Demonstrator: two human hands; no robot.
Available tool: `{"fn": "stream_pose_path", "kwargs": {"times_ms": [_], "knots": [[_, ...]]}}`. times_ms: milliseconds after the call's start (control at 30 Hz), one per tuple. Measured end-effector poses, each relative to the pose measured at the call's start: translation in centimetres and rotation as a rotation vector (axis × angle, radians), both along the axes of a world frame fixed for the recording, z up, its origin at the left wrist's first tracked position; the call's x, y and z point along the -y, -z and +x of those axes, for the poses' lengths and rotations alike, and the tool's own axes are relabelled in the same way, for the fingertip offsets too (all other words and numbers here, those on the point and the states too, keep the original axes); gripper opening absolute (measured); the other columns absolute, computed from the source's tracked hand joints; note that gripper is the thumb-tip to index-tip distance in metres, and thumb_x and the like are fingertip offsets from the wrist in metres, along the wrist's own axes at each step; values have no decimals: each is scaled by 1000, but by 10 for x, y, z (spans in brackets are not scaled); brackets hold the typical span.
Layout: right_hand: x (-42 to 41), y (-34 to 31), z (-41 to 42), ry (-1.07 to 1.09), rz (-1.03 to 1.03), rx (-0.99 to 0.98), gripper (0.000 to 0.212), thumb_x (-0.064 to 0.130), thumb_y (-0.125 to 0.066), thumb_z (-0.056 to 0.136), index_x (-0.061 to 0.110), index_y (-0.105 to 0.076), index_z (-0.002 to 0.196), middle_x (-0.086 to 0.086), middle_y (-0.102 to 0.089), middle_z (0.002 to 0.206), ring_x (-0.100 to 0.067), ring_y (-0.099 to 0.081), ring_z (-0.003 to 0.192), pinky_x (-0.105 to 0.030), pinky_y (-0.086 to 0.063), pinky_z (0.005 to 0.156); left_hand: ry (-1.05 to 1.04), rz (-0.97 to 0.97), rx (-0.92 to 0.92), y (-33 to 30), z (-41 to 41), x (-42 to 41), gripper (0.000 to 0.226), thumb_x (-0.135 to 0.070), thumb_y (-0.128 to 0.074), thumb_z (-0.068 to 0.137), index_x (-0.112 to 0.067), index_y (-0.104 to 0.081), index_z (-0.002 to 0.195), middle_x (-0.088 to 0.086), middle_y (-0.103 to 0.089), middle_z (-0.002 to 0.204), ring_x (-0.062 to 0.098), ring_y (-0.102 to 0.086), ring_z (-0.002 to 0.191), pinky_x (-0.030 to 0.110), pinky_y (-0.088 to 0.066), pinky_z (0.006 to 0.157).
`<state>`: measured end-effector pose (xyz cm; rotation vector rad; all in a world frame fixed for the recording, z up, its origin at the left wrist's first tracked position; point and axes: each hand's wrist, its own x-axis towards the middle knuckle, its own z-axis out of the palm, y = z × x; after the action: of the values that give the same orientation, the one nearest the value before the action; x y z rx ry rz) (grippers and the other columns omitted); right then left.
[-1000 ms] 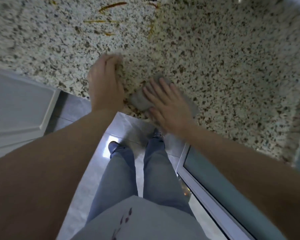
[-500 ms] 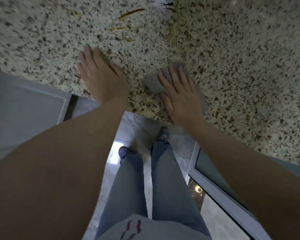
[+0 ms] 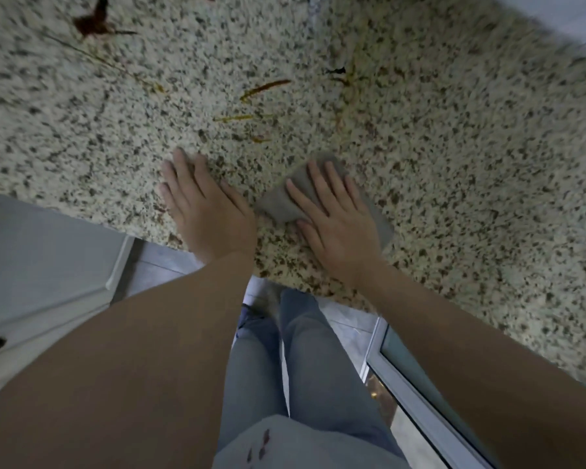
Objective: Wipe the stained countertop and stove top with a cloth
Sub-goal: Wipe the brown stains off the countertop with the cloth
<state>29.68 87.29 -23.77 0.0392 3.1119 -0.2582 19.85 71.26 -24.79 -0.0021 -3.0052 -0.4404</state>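
A speckled granite countertop [image 3: 454, 137] fills the upper part of the head view. My right hand [image 3: 339, 225] lies flat, fingers spread, pressing a folded grey cloth [image 3: 278, 201] onto the counter near its front edge. My left hand [image 3: 207, 211] rests palm down on the bare stone just left of the cloth, holding nothing. Orange-brown streaks [image 3: 264, 88] mark the stone beyond the hands, and a dark red-brown stain [image 3: 92, 23] sits at the far left. No stove top is in view.
White cabinet fronts [image 3: 44, 265] with dark handles stand below the counter at left. A glass-fronted door [image 3: 416, 377] is at lower right. My legs in blue jeans stand on a pale tiled floor [image 3: 345, 326] between them.
The view has shifted so more of the far counter and the dark stain show. Both hands stay flat on the counter, the right one moving a little with the cloth.
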Motion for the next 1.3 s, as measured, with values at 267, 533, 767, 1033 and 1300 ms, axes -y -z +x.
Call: {"fn": "stream_pose_path", "kwargs": {"times_ms": [267, 533, 767, 1033, 1300], "knots": [[-110, -3, -172, 210, 57, 57, 57, 46, -13, 111, 27, -14, 165, -10, -9, 173, -32, -4, 159, -43, 1, 127, -17, -11, 49, 1, -3, -4, 53, -24, -37, 101, -6, -37, 151, 14, -26, 165, 32, -16, 155, 45, -9, 127], [-56, -5, -71, -82, 16, 31, 54, 38, -29, 113, 18, -24, 163, -15, -16, 170, -35, -10, 158, -52, -11, 128, -136, 23, 111, -9, -7, -22, 54, -20, -37, 98, -4, -38, 150, 13, -24, 165, 31, -11, 156, 45, -4, 128], [-158, -4, -174, -177, 65, 63, 52, 40, -25, 113, 32, -19, 164, -6, -10, 173, -30, -2, 160, -45, -3, 129, -451, 15, 176, -10, -21, -66, 45, -22, -27, 99, 3, -44, 133, 19, -21, 165, 31, -8, 156, 49, -8, 127], [-118, -7, -169, -18, 55, -1, 55, 37, -28, 112, 17, -24, 163, -19, -18, 169, -42, -13, 157, -54, -11, 127, -491, 34, 133, -10, -22, -71, 49, -20, -29, 99, 2, -45, 140, 13, -24, 165, 30, -11, 156, 46, -8, 127], [-178, -13, -225, -456, -28, 70, 51, 37, -26, 112, 27, -33, 161, -6, -24, 170, -30, -14, 158, -48, -13, 128, -469, 57, 78, -10, -21, -70, 49, -17, -30, 99, 0, -44, 142, 11, -28, 164, 30, -13, 156, 46, -7, 127]]}}
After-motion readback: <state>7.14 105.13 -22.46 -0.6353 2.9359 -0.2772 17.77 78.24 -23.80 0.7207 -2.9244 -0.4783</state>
